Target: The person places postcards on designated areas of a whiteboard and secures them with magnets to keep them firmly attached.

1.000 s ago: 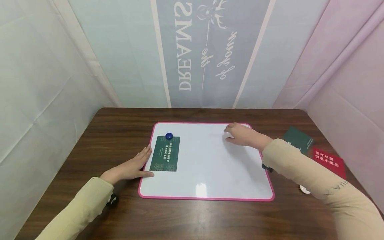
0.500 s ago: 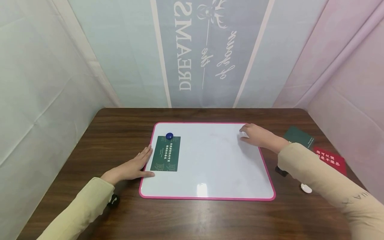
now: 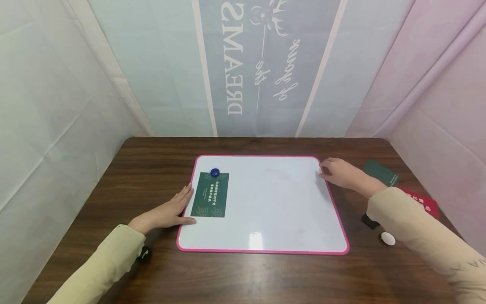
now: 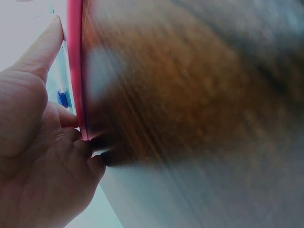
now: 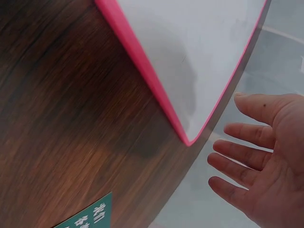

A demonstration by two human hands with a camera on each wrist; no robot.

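A pink-framed whiteboard (image 3: pixel 273 202) lies flat on the dark wooden table (image 3: pixel 152 169). A blue magnet (image 3: pixel 214 172) pins a green card (image 3: pixel 210 200) near its upper left corner. My left hand (image 3: pixel 167 213) lies flat on the table against the board's left edge, thumb on the pink frame (image 4: pixel 75 71); the left wrist view shows this hand (image 4: pixel 38 156) close up and the magnet (image 4: pixel 62 99). My right hand (image 3: pixel 339 173) hovers at the board's upper right corner. Its fingers (image 5: pixel 237 159) are spread and hold nothing, beside the whiteboard (image 5: pixel 190 42) corner.
Right of the board lie a second green card (image 3: pixel 379 172), a red card (image 3: pixel 419 202) and a small white magnet (image 3: pixel 388 238). The green card's corner (image 5: pixel 90 218) shows in the right wrist view. Fabric walls close in the table on three sides.
My right hand has slid rightward from the board's upper middle to its right corner. The left hand, board and pinned card have stayed put.
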